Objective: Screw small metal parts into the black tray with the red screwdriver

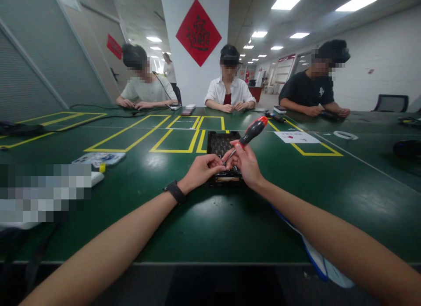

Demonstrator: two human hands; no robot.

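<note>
A screwdriver (254,130) with a black and red handle slants up from my right hand (248,163), which is closed around its lower part and shaft. Its thin shaft points down and left, toward the fingertips of my left hand (203,171). Those fingertips are pinched together by the screwdriver's tip; whatever lies between them is too small to make out. Both hands are over an open black plastic case (219,141) with a bumpy interior. My fingers hide the middle of this case, and a light strip shows near its front edge.
Yellow tape rectangles mark the green table (171,227). A patterned flat item (100,158) and a white, partly blurred object (97,178) are at left. A paper sheet (296,137) and a white cable coil (345,135) lie at right. Three people sit across the table.
</note>
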